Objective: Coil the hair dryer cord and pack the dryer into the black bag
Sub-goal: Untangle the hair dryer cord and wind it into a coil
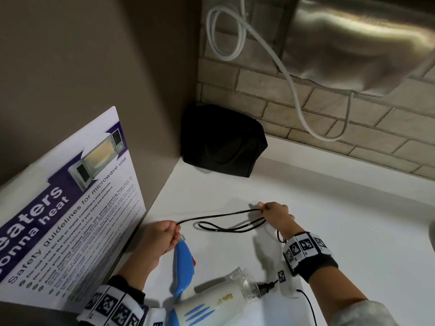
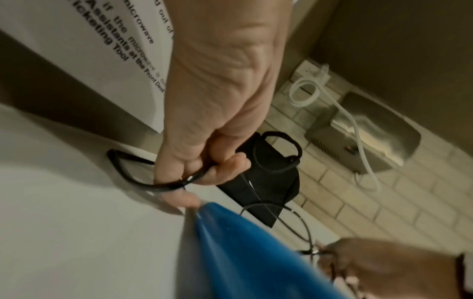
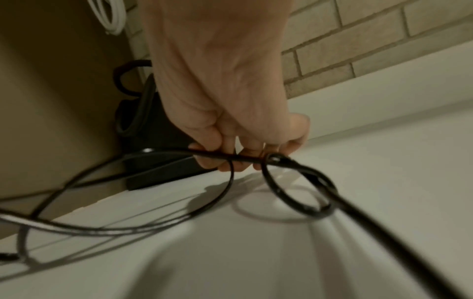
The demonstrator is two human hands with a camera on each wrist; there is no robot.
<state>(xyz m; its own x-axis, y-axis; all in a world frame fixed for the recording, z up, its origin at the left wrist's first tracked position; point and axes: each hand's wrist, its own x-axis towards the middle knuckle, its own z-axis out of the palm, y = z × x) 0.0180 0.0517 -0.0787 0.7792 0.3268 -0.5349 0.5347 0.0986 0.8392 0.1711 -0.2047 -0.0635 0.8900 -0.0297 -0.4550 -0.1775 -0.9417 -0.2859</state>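
Observation:
The white and blue hair dryer [image 1: 211, 300] lies on the white counter near me, its blue handle [image 1: 182, 264] pointing toward my left hand. Its black cord [image 1: 219, 216] runs in long loops between both hands. My left hand [image 1: 168, 231] grips one end of the loops [image 2: 179, 182]. My right hand [image 1: 270, 211] pinches the other end [image 3: 230, 156], where a small loop [image 3: 299, 188] hangs below the fingers. The black bag [image 1: 221, 142] stands in the far corner, beyond both hands.
A microwave safety poster [image 1: 70, 208] leans against the left wall. A steel wall unit [image 1: 360, 43] and a white cable [image 1: 282, 74] hang over the brick wall behind. The counter [image 1: 353, 208] stretches out to the right.

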